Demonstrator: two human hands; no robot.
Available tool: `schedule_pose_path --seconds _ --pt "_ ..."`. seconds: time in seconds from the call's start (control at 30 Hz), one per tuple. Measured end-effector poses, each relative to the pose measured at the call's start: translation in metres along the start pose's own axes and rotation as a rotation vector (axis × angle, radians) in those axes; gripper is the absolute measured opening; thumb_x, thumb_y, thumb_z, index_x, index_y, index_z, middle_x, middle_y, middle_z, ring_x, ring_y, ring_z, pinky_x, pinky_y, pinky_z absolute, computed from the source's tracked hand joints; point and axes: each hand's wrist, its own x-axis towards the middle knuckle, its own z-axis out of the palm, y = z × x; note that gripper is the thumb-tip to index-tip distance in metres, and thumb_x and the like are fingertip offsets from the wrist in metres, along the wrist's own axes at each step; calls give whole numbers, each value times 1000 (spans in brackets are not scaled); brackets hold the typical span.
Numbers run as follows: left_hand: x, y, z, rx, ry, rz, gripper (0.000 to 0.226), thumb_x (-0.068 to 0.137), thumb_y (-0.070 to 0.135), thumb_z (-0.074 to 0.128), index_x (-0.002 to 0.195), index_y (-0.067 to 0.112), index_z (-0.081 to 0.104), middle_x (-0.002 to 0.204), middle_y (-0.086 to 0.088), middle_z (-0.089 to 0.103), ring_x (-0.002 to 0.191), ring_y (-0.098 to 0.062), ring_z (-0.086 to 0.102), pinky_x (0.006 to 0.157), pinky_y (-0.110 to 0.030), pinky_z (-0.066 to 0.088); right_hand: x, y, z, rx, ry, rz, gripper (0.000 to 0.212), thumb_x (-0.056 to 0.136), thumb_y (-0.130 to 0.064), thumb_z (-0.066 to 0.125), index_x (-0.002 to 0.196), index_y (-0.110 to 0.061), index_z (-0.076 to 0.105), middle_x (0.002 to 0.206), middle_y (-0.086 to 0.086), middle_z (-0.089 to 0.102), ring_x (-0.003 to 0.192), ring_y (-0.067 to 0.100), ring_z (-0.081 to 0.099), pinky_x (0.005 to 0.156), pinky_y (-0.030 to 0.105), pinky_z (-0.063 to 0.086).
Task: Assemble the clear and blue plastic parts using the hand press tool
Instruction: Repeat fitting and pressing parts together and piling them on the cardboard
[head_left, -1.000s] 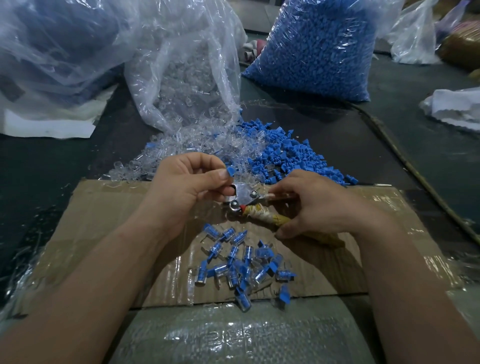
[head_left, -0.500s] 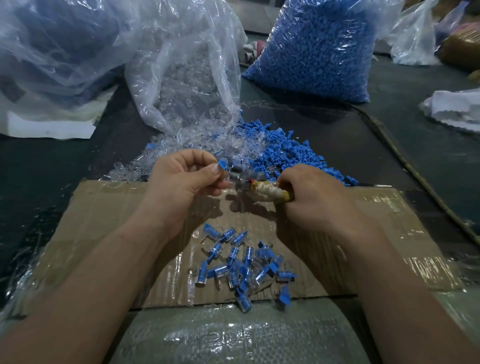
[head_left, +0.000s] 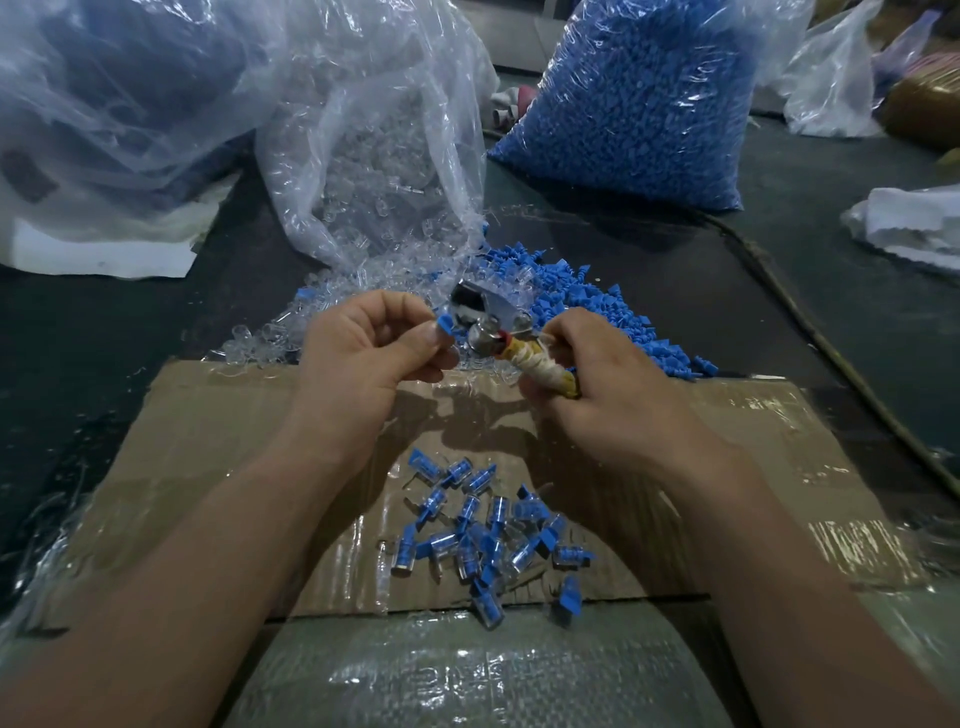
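Note:
My left hand (head_left: 371, 351) pinches a small blue plastic part (head_left: 445, 328) between thumb and fingers, right beside the metal head of the hand press tool (head_left: 488, 314). My right hand (head_left: 605, 387) grips the tool's cloth-wrapped handle (head_left: 537, 366). The tool's head points up and away from me. Loose clear parts (head_left: 270, 340) and loose blue parts (head_left: 597, 306) lie heaped just beyond my hands. Several assembled clear-and-blue pieces (head_left: 488, 535) lie on the cardboard sheet (head_left: 208, 431) below my hands.
An open clear bag of clear parts (head_left: 374, 156) stands behind the heaps. A full bag of blue parts (head_left: 639, 98) sits at the back right. Other plastic bags (head_left: 104, 104) fill the back left. White cloth (head_left: 909, 223) lies at the right.
Both hands rose away from me above the cardboard. The tool's head swung from pointing down-left to pointing up. The blue part stays pinched in my left hand.

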Motion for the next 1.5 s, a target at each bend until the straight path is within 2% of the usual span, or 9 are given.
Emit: schedule_pose_path --seconds 0.33,0.5,0.67,0.93,1.07,1.13,1.27,1.37,1.5 --pt "0 0 0 33 4 44 15 80 -5 59 76 9 60 62 0 67 57 -7 63 56 -16 51 -1 -3 2 26 -51 -11 22 84 -39 57 91 -30 38 83 -16 41 75 0 38 58 16 25" --pt "-2 1 2 56 22 48 17 80 -5 59 75 11 59 60 0 66 55 -7 63 54 -15 50 0 -4 3 -34 -54 -29 20 85 -35 56 90 -28 39 79 -14 40 71 5 38 59 16 25" --pt "-4 1 4 137 54 108 21 81 -6 59 75 13 59 66 -2 62 57 -6 61 56 -14 50 2 -8 4 -46 -27 -35 19 86 -33 58 86 -28 40 74 -16 41 68 -2 37 55 19 25" --pt "-5 1 5 194 86 136 21 81 -7 59 75 13 58 69 -4 62 57 -4 61 57 -13 50 2 -10 6 -63 4 -42 19 86 -35 59 84 -25 43 76 -8 49 67 6 42 56 24 28" --pt "-5 2 6 218 105 132 22 82 -7 59 75 13 58 68 -3 62 56 -3 61 56 -13 50 2 -9 8 -68 19 -35 18 85 -34 60 86 -28 43 76 -11 46 65 1 38 55 17 26" --pt "-6 2 6 212 102 128 21 82 -7 59 76 14 58 68 -3 62 56 -3 61 56 -13 50 2 -8 8 -89 29 -42 19 85 -36 59 87 -29 41 76 -13 43 66 2 37 56 19 25" --pt "-5 1 4 161 120 102 18 82 -4 60 77 13 60 63 1 65 56 -4 63 54 -13 49 3 -3 4 -89 31 -30 22 85 -38 59 99 -23 53 88 -6 53 79 11 47 66 27 32" --pt "-1 5 -2 57 154 106 18 81 -3 60 76 14 60 60 4 67 53 -6 62 50 -15 48 3 5 -4 -136 6 14 24 83 -38 62 100 -22 58 89 -5 56 80 13 50 66 29 37" --pt "-7 11 -4 52 -27 48 10 72 12 66 69 21 71 64 0 69 48 -8 59 42 -15 42 2 6 -7 -155 -102 56 29 72 -46 69 91 -26 61 84 -10 55 74 3 46 61 25 36"
